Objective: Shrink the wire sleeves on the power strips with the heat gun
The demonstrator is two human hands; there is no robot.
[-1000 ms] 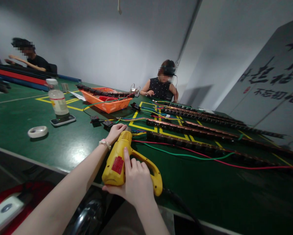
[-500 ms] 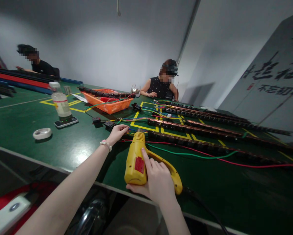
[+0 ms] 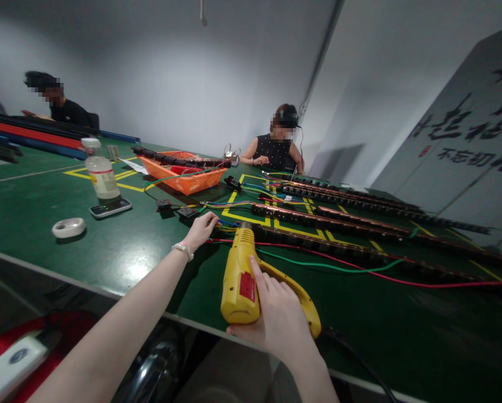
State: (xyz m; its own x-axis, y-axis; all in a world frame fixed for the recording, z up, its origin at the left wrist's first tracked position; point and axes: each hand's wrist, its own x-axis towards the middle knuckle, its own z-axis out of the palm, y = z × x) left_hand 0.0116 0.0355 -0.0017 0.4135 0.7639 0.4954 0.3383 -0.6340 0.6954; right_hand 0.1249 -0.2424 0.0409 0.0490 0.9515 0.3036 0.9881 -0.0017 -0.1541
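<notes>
the right hand (image 3: 278, 316) was clenched around the handle of a yellow heat gun (image 3: 240, 277). the gun sat low over the near edge of the green table (image 3: 36, 224), its nozzle pointing away toward the near end of a long dark socket strip (image 3: 318, 242). the left hand (image 3: 200, 228) reached out just left of the nozzle, fingers bent down onto a bundle of coloured wires (image 3: 228, 225) at that strip's end; whether it pinched them or only rested there could not be told. a red wire (image 3: 360, 272) and a green wire (image 3: 330, 266) trailed to the right along the near side of the strip. more strips lay in rows farther off. far and left of the hands stood an orange basket (image 3: 187, 182). left of it was a clear bottle (image 3: 101, 176) just beside a small flat device (image 3: 110, 208), and nearer lay a white tape roll (image 3: 69, 227). one person (image 3: 276, 150) sat at the far side of the table, another (image 3: 68, 112) at the far left.
</notes>
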